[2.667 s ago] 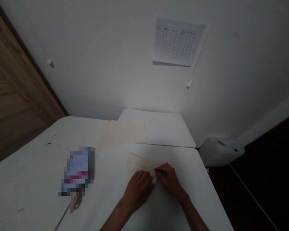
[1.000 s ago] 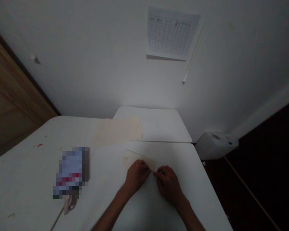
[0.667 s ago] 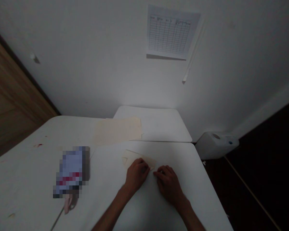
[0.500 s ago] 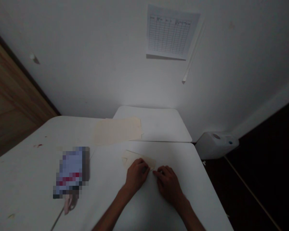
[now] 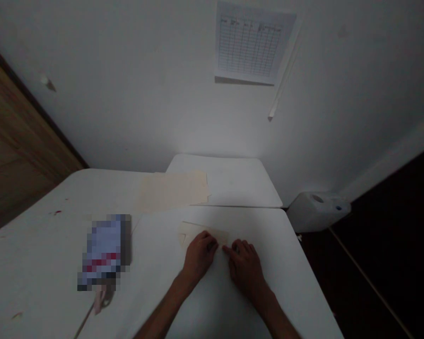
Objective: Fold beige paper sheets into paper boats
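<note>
A small cream piece of folded paper [image 5: 197, 229] lies flat on the white table, with a creased flap at its left end. My left hand [image 5: 199, 254] covers its lower middle, thumb and fingers pinched together on the near edge. At the paper's lower right corner, the forefinger of my right hand [image 5: 246, 266] touches it, and the other fingers are curled in. The fingertips of both hands are close together, and part of the paper is hidden under them.
Larger cream paper sheets [image 5: 173, 190] lie further back on the table. To the left is a blurred-out blue and red item [image 5: 104, 249] with a pinkish strap [image 5: 99, 301]. A white plastic container [image 5: 309, 214] stands beyond the table's right edge. A printed chart [image 5: 250, 47] hangs on the wall.
My right hand has moved slightly left and up, bringing its forefinger onto the paper's corner. My left hand stays on the paper with a very small shift.
</note>
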Demonstrator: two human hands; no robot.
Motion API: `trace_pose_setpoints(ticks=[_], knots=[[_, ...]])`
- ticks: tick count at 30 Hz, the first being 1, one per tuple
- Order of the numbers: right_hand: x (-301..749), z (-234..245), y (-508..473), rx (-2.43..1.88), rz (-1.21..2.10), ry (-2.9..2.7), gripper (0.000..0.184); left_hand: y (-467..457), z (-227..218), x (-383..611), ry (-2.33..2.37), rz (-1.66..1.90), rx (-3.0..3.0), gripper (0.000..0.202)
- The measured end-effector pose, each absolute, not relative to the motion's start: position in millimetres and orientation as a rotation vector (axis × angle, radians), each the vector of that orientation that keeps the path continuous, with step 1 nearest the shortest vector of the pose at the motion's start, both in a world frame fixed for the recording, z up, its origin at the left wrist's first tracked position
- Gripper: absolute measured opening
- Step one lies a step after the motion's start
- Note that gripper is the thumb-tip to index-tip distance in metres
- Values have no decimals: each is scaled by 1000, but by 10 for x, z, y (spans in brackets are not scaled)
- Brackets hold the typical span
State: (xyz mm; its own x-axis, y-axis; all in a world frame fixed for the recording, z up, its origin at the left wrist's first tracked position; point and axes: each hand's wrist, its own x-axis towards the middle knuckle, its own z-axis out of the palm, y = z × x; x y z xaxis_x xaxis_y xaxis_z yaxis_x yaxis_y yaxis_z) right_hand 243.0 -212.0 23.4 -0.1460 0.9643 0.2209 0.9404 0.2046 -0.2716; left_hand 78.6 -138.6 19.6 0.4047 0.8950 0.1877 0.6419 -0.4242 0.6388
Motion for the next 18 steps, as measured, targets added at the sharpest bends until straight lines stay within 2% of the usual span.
trace_pose_setpoints(ticks=[3, 11, 18], knots=[[2396, 231, -2122, -1809, 84, -2138, 37, -1378, 162, 739, 1257, 760, 2220, 13], [2384, 244, -2130, -1823, 52, -2148, 36, -1488, 15, 505, 944, 682, 2701, 38], [2388, 243, -2133, -1808, 29, -2144, 37, -1521, 109, 447, 844, 566, 2838, 38]])
